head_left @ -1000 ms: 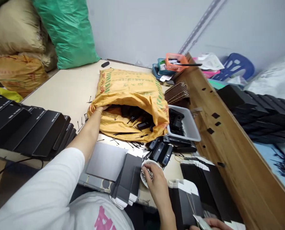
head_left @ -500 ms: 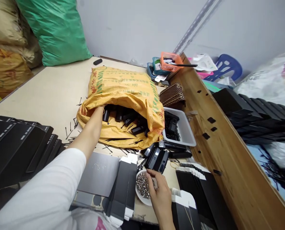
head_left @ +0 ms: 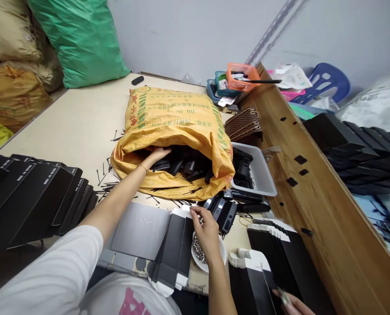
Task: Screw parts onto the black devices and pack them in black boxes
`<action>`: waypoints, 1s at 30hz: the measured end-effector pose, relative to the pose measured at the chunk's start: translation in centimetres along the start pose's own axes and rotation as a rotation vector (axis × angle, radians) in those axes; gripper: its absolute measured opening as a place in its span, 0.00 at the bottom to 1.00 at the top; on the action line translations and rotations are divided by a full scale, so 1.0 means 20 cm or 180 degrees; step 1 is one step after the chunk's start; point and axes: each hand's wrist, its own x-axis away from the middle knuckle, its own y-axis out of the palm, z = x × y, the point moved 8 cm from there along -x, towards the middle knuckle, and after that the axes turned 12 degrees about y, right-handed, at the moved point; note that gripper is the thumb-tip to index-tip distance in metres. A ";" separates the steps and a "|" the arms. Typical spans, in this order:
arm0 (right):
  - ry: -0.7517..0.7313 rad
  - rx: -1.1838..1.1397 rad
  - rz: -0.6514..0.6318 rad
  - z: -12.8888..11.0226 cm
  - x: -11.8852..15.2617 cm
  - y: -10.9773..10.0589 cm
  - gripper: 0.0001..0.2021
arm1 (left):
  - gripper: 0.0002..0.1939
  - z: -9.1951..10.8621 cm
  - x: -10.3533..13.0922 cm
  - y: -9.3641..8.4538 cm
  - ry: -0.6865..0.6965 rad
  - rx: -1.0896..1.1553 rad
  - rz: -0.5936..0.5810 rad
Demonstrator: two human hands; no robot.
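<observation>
My left hand (head_left: 160, 154) reaches into the mouth of a yellow woven sack (head_left: 172, 116), over black plastic pieces (head_left: 188, 166) inside it. Shadow and the pieces partly hide its fingers, so I cannot tell their grip. My right hand (head_left: 206, 225) is above a white bowl (head_left: 221, 253) of small shiny metal parts (head_left: 197, 248). Its thumb and forefinger come together beside the white end flaps of a stack of flat black cartons (head_left: 175, 245); what is between them, if anything, is too small to name. A grey sheet (head_left: 141, 229) lies left of the cartons.
Black boxes (head_left: 37, 192) are piled on the left. Right of the sack stand a grey bin (head_left: 269, 183) and black devices (head_left: 226, 212). A wooden board (head_left: 316, 188) borders the table. Another person's hand (head_left: 295, 306) shows near more black cartons (head_left: 252, 280) at bottom right.
My left hand has moved right inside the sack and shows more. My right hand has lifted from the bowl towards the carton flaps. Another person's hand has come in at bottom right.
</observation>
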 end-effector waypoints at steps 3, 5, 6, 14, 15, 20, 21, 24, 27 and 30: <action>-0.0051 0.0005 -0.0085 -0.02 0.01 0.03 0.12 | 0.19 0.03 0.09 0.10 0.0554 -0.0447 -0.0730; -0.0099 0.0065 -0.0120 -0.04 0.01 0.04 0.12 | 0.27 0.04 0.17 0.12 0.0819 -0.0708 -0.1124; -0.0125 0.0099 -0.0126 -0.05 0.01 0.04 0.12 | 0.30 0.04 0.21 0.12 0.0928 -0.0834 -0.1281; -0.0109 0.0344 0.0024 -0.04 0.10 0.00 0.12 | 0.27 -0.07 0.52 -0.09 0.1205 -0.1981 -0.1085; -0.0073 0.0373 0.0004 -0.02 0.12 0.01 0.12 | 0.25 -0.11 0.53 -0.12 0.1111 -0.2132 -0.0942; 0.0133 0.0534 -0.0080 0.04 0.17 0.04 0.12 | 0.21 -0.21 0.45 -0.21 0.0840 -0.2565 -0.0714; 0.0189 0.0551 -0.0073 0.05 0.18 0.04 0.12 | 0.20 -0.20 0.44 -0.21 0.0849 -0.2605 -0.0726; 0.0272 0.0582 -0.0042 0.08 0.21 0.02 0.10 | 0.21 -0.18 0.43 -0.20 0.0935 -0.2681 -0.0661; 0.0217 0.0603 0.0072 0.08 0.24 -0.02 0.12 | 0.21 -0.17 0.47 -0.23 0.1020 -0.2730 -0.0421; 0.0180 0.0618 0.0170 0.06 0.24 -0.05 0.13 | 0.22 -0.17 0.53 -0.26 0.1154 -0.2681 -0.0419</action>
